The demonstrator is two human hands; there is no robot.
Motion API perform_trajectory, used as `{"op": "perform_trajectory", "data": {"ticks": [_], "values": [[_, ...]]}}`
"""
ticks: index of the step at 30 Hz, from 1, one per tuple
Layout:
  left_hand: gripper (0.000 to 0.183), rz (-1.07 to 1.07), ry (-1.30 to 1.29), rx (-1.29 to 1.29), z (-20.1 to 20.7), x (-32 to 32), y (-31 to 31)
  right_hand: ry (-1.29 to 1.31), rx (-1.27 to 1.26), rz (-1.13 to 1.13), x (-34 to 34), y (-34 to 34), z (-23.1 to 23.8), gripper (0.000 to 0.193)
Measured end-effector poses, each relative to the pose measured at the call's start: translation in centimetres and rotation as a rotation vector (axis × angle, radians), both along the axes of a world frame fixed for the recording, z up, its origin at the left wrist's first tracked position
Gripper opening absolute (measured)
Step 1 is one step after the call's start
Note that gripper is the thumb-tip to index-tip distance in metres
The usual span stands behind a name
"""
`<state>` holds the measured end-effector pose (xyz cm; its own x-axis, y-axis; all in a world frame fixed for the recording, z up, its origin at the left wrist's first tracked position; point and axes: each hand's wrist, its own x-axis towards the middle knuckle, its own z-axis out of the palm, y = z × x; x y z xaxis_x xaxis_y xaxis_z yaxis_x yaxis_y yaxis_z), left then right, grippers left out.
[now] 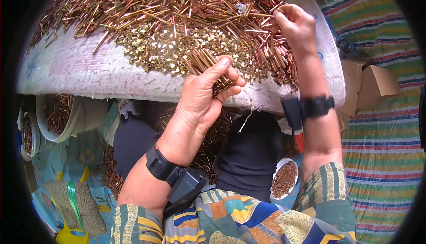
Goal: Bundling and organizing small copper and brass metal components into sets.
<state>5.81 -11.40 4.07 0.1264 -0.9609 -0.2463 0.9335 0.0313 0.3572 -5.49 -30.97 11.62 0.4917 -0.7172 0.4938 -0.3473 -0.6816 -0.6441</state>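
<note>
My left hand [206, 86] is wrapped round a bundle of thin brass-coloured metal rods [200, 62], their ends sticking up past the thumb. It is over the near edge of a cloth-covered table [146, 82]. Below the fingers lies a patch of small gold-coloured pieces with white bits [155, 46]. My right hand [295, 24] is at the right side of a wide heap of copper-coloured rods [173, 4], thumb and forefinger pinched together. A rod's end lies close to those fingertips, but what they hold, if anything, is too small to make out.
White buckets of rods stand at the left [73, 117] and by my right leg [284, 179]. More rods lie below the table between my legs. Cardboard boxes [377, 84] sit to the right on a striped sheet [377, 155]. A grey bundle tied with green string [75, 204] lies lower left.
</note>
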Motion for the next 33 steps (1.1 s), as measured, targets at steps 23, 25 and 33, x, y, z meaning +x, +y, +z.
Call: {"op": "perform_trajectory", "data": {"ticks": [23,25,33], "values": [[0.013,-0.046,-0.059,-0.095,0.0,0.0,0.1,0.871,-0.152,-0.278,-0.4,3.3,-3.2,0.017],[0.015,-0.033,-0.032,-0.022,0.4,-0.1,0.1,0.628,-0.137,-0.293,-0.6,3.0,-3.4,0.019],[0.013,-0.047,-0.024,-0.019,0.1,-0.1,0.3,1.089,-0.305,-0.159,2.1,2.0,-3.0,0.02]]}}
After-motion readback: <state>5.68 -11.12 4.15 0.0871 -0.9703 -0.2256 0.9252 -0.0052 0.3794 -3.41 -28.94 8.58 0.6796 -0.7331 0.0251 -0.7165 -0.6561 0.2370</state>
